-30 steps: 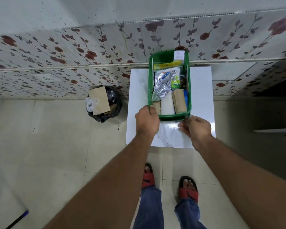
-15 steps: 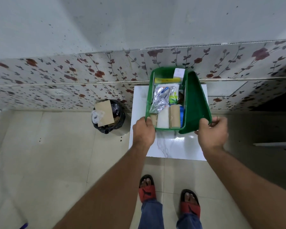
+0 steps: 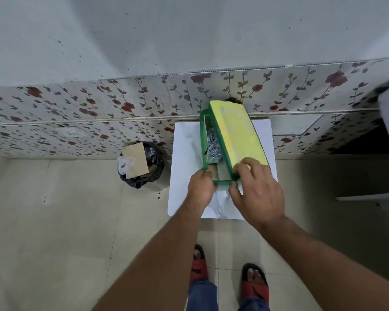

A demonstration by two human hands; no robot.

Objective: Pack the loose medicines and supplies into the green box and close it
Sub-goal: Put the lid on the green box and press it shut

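The green box (image 3: 203, 140) stands on a small white table (image 3: 184, 167) against the wall. Its lid (image 3: 236, 135), yellow-green on top, is tilted over the box from the right side and covers most of the opening. Through the remaining gap on the left I see silver blister packs (image 3: 212, 147) and a brown carton (image 3: 213, 170). My left hand (image 3: 200, 190) grips the box's near left corner. My right hand (image 3: 255, 189) holds the lid's near edge, fingers on top and thumb below.
A black-lined waste bin (image 3: 142, 167) with cardboard and paper stands on the floor left of the table. A flower-patterned tiled wall runs behind. A white ledge (image 3: 368, 197) juts in at the right. My feet in red sandals (image 3: 199, 265) are below.
My right hand has swung the lid from standing open at the right side to nearly down over the box. The left hand has kept its hold on the corner.
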